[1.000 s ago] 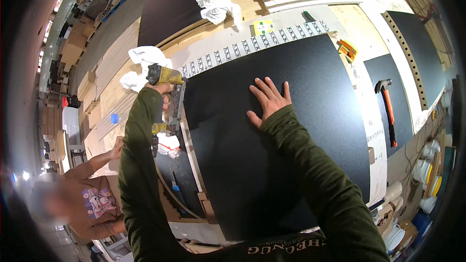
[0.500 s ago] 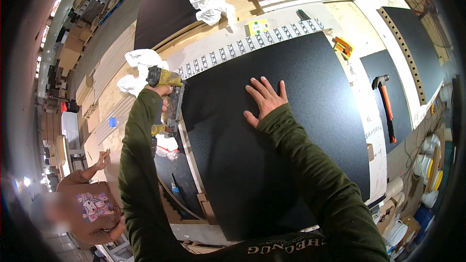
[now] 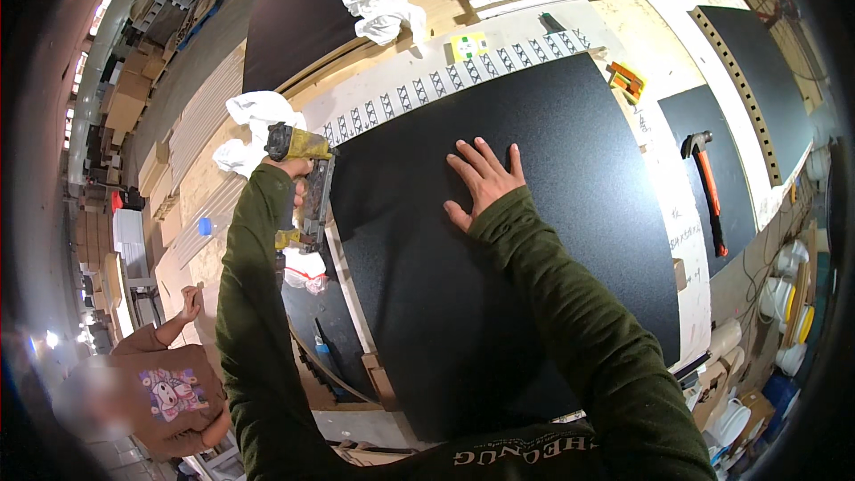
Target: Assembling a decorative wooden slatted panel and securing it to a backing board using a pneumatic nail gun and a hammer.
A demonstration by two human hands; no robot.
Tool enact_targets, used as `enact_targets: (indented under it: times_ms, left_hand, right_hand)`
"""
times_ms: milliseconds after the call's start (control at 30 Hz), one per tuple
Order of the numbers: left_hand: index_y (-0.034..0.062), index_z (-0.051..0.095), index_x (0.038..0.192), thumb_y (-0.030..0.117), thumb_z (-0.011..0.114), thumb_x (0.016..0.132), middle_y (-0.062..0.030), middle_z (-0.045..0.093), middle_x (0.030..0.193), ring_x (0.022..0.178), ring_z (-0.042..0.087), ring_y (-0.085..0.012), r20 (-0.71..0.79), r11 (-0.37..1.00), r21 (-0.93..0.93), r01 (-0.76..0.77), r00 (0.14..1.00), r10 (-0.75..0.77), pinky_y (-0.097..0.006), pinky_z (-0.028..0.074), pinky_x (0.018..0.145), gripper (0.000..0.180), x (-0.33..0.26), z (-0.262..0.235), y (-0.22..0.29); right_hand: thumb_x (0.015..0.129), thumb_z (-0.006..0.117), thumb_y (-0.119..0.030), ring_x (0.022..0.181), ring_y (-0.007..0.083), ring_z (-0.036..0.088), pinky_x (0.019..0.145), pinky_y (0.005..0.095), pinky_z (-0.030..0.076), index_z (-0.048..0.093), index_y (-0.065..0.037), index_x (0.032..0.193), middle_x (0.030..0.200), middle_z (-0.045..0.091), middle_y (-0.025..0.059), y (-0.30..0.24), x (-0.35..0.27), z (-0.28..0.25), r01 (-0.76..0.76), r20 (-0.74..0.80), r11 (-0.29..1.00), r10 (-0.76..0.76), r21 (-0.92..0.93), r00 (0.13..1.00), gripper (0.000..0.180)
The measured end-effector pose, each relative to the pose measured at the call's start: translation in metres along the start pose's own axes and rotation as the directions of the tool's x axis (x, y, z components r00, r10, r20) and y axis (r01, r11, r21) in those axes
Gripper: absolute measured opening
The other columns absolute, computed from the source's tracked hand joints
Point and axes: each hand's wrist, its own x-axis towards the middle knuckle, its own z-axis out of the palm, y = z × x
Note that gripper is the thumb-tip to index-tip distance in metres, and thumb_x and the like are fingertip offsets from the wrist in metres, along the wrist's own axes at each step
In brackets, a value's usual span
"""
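Observation:
A large black panel (image 3: 508,285) lies flat in front of me. My right hand (image 3: 485,178) rests on its upper middle, palm down with the fingers spread. At the panel's left edge, my left hand (image 3: 294,174) grips the handle of a yellow and black nail gun (image 3: 307,147), its nose against or very near the panel's upper left corner. The fingers wrap round the handle and are partly hidden by the tool. A row of cross-marked strips (image 3: 436,85) runs along the panel's far edge.
A hammer with an orange handle (image 3: 708,183) lies on a smaller dark panel at right. An orange tool (image 3: 626,82) sits near the panel's far right corner. White cloths (image 3: 383,11) lie at the far left. A person in a brown shirt (image 3: 169,387) stands at lower left.
The view has shifted very slightly. Both hands and the nail gun hold nearly the same places on the panel. The person at lower left has moved a little.

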Motion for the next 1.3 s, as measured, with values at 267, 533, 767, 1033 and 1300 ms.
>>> enact_targets:
  times_ms: [267,533,767,1033,1300]
  left_hand:
    - [0.0011,0.061,0.076,0.022,0.067,0.071,-0.0057,0.053,0.055,0.043,0.051,-0.0155,0.013,1.000,0.000,0.014,1.000,-0.014,-0.029,0.043,0.041,0.022,0.002,-0.001,0.000]
    - [0.0040,0.059,0.077,0.020,0.068,0.071,-0.0040,0.051,0.051,0.037,0.048,-0.0137,0.009,0.996,-0.063,-0.067,0.998,0.068,-0.028,0.040,0.035,0.019,-0.005,0.006,0.011]
    - [0.0047,0.059,0.079,0.020,0.068,0.071,-0.0039,0.051,0.051,0.036,0.047,-0.0136,0.044,0.999,-0.024,-0.046,0.998,0.047,-0.027,0.040,0.035,0.020,0.007,0.017,0.012]
    - [0.0033,0.061,0.079,0.023,0.066,0.073,-0.0029,0.054,0.053,0.042,0.051,-0.0136,0.042,1.000,-0.010,-0.010,0.999,0.010,-0.028,0.041,0.040,0.021,-0.002,0.014,0.016]
    - [0.0042,0.059,0.076,0.021,0.065,0.074,-0.0021,0.052,0.051,0.037,0.048,-0.0115,0.036,1.000,0.006,-0.024,0.999,0.024,-0.026,0.039,0.036,0.018,-0.007,0.018,0.020]
  right_hand:
    - [0.075,0.055,-0.041,0.132,0.0224,0.021,0.105,0.0568,0.010,0.038,-0.013,0.130,0.138,0.031,0.0069,0.002,-0.001,0.005,0.005,-0.014,1.000,-0.005,-0.011,1.000,0.064]
    - [0.074,0.056,-0.041,0.132,0.0223,0.022,0.105,0.0579,0.011,0.039,-0.012,0.129,0.137,0.031,0.0068,0.001,0.000,0.002,0.009,-0.029,1.000,-0.009,-0.011,1.000,0.064]
    - [0.074,0.056,-0.041,0.132,0.0219,0.021,0.105,0.0576,0.010,0.039,-0.012,0.129,0.138,0.031,0.0060,0.003,-0.001,0.004,0.008,-0.024,1.000,-0.008,-0.001,1.000,0.064]
    - [0.075,0.055,-0.042,0.132,0.0220,0.021,0.105,0.0569,0.010,0.039,-0.012,0.129,0.138,0.030,0.0059,0.002,-0.001,0.003,0.004,-0.022,1.000,-0.005,-0.009,1.000,0.064]
    - [0.075,0.055,-0.041,0.132,0.0226,0.021,0.106,0.0567,0.010,0.037,-0.013,0.130,0.138,0.030,0.0063,0.003,0.000,0.004,0.006,-0.016,1.000,-0.006,-0.009,1.000,0.065]
